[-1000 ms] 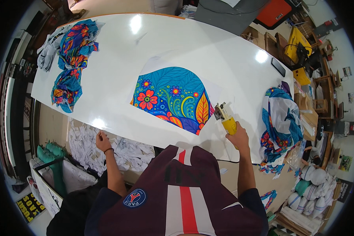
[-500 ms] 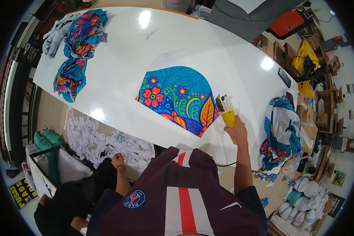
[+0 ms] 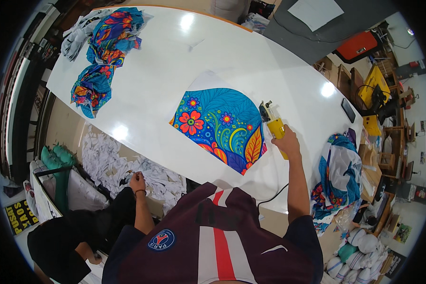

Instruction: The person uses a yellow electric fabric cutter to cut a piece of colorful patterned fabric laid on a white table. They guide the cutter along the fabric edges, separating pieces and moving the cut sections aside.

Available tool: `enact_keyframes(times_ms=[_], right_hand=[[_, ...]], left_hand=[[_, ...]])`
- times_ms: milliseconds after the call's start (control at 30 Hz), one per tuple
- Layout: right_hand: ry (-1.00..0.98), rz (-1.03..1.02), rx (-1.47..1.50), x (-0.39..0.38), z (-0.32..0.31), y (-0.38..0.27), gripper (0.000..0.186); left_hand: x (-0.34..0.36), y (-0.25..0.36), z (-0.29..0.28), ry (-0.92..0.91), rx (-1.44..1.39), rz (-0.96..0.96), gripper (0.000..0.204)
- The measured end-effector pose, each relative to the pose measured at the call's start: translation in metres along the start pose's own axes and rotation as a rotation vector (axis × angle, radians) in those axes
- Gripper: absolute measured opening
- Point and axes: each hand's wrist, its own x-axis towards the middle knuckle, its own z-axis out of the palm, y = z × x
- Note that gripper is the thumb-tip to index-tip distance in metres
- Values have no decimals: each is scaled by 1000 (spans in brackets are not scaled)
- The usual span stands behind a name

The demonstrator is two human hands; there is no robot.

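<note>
A floral-print fabric panel (image 3: 217, 123) in blue, orange and red lies flat on the white table (image 3: 165, 52), its far edge curved. White paper or cloth (image 3: 206, 80) shows beyond that edge. My right hand (image 3: 287, 142) grips a yellow electric fabric cutter (image 3: 276, 128) by its body, and the cutter's head stands right at the panel's right edge. A black cord runs from under my right forearm toward my body. Off the table's near edge, above white scraps, my left hand (image 3: 137, 182) is closed; what it may hold is too small to make out.
Crumpled printed fabric (image 3: 113, 38) lies at the table's far left, and another printed heap (image 3: 338, 165) at the right edge. A phone (image 3: 348, 110) rests near the right rim. White scraps (image 3: 104, 156) cover the floor at left. A person in black (image 3: 61, 241) is at lower left.
The cutter in my right hand has moved away from me along the panel's right edge. The whole view has shifted slightly. My left hand stays off the table, still closed.
</note>
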Motion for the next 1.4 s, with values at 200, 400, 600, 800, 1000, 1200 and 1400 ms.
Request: enact_keyframes(times_ms=[200,400,600,800,1000,1200,1400], right_hand=[[8,-75,-72,22,-20,-17,73],[-82,-75,-112,43,-42,-38,89],[-51,-226,-179,72,-45,-39,82],[-91,-241,-181,92,-45,-61,78],[-170,-146,419,86,-7,-36,65],[-41,16,649,18,16,23,57],[47,206,906,-96,50,106,49]], left_hand=[[-8,29,-6,29,-91,-46,20],[-15,47,-9,57,-45,-41,21],[1,79,-8,114,-133,-1,21],[30,164,7,254,-362,223,18],[-10,338,83,-36,-224,562,22],[-66,419,175,-256,194,930,75],[-124,461,229,-412,587,987,126]])
